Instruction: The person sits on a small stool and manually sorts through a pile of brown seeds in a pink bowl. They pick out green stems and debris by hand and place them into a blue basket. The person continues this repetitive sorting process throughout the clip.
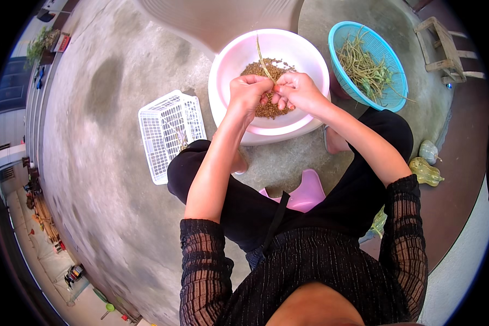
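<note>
Between the fingertips of both hands is a long, thin bean pod (261, 53), its far end pointing up and away from me. My left hand (248, 90) pinches it near its lower end, and my right hand (296, 90) grips it at the same spot, the fingertips meeting. Both hands are above a pinkish-white plastic basin (224, 73). Loose brown beans (271, 112) cover the basin's bottom, partly hidden by my hands. To the right, a blue plastic colander (395, 67) holds a heap of long pods (360, 65) with some green leaves.
A white plastic basket (153, 140) with some dry scraps stands beside my left knee. A pink plastic stool (307, 193) shows between my legs. At right are a wooden stool (440, 65) and squashes (426, 172). A large pale plastic piece (228, 20) lies beyond the basin.
</note>
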`<state>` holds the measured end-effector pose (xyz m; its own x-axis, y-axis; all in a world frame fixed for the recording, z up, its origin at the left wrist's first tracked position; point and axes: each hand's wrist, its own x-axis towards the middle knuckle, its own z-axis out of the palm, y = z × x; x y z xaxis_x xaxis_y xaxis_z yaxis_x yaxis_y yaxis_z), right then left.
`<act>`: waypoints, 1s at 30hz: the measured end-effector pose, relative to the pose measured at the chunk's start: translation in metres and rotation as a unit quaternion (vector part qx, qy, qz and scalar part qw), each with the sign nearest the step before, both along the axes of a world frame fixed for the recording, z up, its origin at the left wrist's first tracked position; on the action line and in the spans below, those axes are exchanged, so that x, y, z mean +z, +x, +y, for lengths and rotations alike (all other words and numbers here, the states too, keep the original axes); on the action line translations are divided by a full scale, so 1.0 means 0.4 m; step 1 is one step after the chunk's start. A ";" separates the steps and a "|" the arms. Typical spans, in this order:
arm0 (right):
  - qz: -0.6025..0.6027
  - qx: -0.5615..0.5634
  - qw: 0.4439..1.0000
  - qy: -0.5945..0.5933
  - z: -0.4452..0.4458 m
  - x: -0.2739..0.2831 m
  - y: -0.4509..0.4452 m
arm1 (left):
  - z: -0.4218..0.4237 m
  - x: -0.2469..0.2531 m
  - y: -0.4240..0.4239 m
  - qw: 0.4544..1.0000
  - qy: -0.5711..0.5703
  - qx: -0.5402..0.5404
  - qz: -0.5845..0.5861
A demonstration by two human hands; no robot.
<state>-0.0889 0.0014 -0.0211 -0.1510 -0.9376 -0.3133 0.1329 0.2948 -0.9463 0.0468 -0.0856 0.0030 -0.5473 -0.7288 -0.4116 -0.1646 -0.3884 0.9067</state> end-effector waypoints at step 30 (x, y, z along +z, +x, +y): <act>-0.009 0.023 1.000 0.008 -0.003 0.011 0.002 | -0.002 -0.006 -0.007 0.999 0.026 0.037 0.017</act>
